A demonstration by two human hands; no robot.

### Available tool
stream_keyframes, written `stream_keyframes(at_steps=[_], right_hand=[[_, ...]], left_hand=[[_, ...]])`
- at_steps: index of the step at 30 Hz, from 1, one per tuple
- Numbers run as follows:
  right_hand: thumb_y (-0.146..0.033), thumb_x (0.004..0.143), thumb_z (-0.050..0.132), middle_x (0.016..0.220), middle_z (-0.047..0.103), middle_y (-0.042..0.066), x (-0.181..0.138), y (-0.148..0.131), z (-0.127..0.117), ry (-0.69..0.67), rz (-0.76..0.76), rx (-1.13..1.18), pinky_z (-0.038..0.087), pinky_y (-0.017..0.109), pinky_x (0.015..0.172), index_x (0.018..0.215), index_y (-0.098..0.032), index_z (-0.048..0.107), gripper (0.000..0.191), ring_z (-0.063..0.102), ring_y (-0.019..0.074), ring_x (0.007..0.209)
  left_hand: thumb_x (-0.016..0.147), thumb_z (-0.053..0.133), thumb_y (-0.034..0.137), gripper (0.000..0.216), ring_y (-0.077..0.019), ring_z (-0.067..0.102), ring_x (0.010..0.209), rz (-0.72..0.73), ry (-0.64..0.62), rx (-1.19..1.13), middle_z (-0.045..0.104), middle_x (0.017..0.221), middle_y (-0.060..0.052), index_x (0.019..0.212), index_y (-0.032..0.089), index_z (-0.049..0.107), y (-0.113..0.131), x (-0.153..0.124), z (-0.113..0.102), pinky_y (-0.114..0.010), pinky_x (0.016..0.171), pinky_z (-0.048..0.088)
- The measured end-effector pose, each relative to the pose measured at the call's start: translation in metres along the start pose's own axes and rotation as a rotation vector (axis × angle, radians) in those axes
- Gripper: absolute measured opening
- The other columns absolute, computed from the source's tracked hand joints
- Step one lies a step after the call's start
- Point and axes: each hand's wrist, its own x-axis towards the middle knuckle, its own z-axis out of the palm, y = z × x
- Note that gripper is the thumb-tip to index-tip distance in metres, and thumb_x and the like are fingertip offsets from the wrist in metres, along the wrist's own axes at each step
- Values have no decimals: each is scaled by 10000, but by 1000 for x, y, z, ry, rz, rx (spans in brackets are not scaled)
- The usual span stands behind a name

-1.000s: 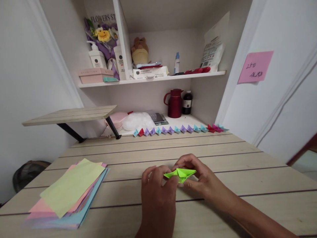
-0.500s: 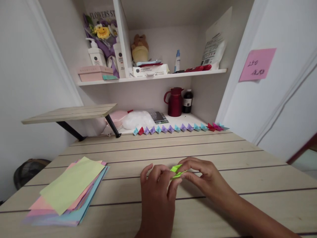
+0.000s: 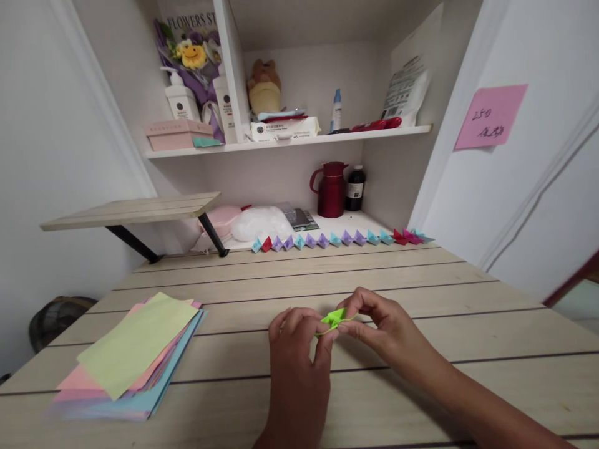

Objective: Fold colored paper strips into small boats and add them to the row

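Note:
A small folded piece of bright green paper (image 3: pixel 335 318) is held just above the wooden table (image 3: pixel 421 293), near its middle. My left hand (image 3: pixel 299 355) pinches its left end with curled fingers. My right hand (image 3: pixel 381 324) pinches the right end, fingers bent over the top. Most of the green paper is hidden between the fingertips. A stack of coloured paper sheets (image 3: pixel 131 355), pale green on top, lies on the table to the left of my hands.
A row of small folded paper boats (image 3: pixel 337 239) in blue, purple and red lines the table's far edge. Behind it stand a red jug (image 3: pixel 331 189), a dark bottle (image 3: pixel 355 187) and a shelf (image 3: pixel 290 142) of bottles and boxes. A pink note (image 3: pixel 489 117) sticks on the right wall.
The green paper showed as a wide flat boat shape a second ago; now both hands have closed in on it and only a small part shows between the fingertips.

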Motion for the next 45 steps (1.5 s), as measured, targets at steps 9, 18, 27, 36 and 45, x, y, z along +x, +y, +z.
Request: stream_keyframes(at_steps=[9,18,27,36,45], right_hand=[[-225,778,693,782,599,-23,-1,-1,1,6,24,39,419,284,691,721,-215,475,226,564,162,759],[-219,773,693,724,551,-44,-1,-3,1,26,49,33,383,261,623,741,-220,461,234,529,139,691],[-246,780,693,638,576,-70,3,-2,3,-39,146,266,416,271,638,981,-234,458,309,575,138,640],[-192,847,591,777,637,-28,-2,-5,0,-57,-42,-255,416,271,657,996,-249,527,172,606,162,746],[-164,844,593,890,670,3,-4,-9,1,-83,-135,-334,432,282,745,976,-250,595,158,595,170,835]], left_hand=[[790,598,246,125,-197,585,804,-325,-88,-215,631,756,-2,680,199,559,3,0,0,-327,781,413],[742,640,261,77,-198,591,765,-462,-31,-308,646,768,-21,731,197,599,4,0,3,-301,726,415],[747,687,286,616,-135,594,577,-545,46,-735,561,613,73,1305,224,433,9,2,5,-243,631,423],[696,680,212,286,-177,598,740,-509,-191,-411,647,733,-10,980,210,712,-6,8,0,-308,742,444],[682,653,137,129,-164,547,680,-359,-267,-25,590,616,19,583,215,679,0,10,-3,-372,852,375]])
